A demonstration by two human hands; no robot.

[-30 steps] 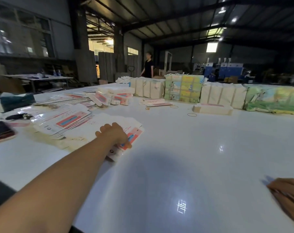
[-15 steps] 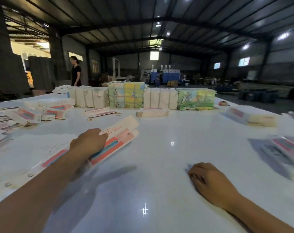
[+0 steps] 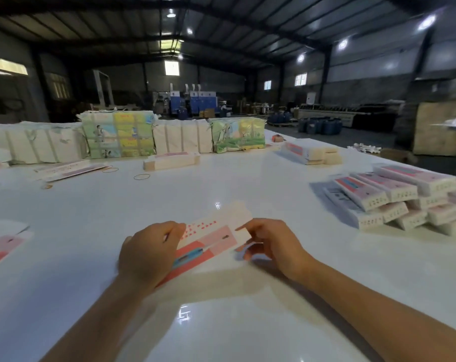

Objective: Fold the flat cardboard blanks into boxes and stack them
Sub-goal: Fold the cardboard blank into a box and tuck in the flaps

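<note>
1. Flat pink-and-white printed cardboard blank (image 3: 208, 239) at frame centre, long axis running lower left to upper right
2. Left hand (image 3: 149, 254) grips its near end
3. Right hand (image 3: 270, 242) pinches its far right edge

bg: big dim warehouse | roof (image 3: 221, 24): dark corrugated, steel trusses, round lamps lit | windows (image 3: 300, 79) small, high on walls | blue machines (image 3: 195, 100) far back | wooden crate (image 3: 439, 131) at right | floor grey concrete

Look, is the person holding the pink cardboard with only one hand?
No, both the left hand and the right hand grip the flat cardboard blank.
</note>
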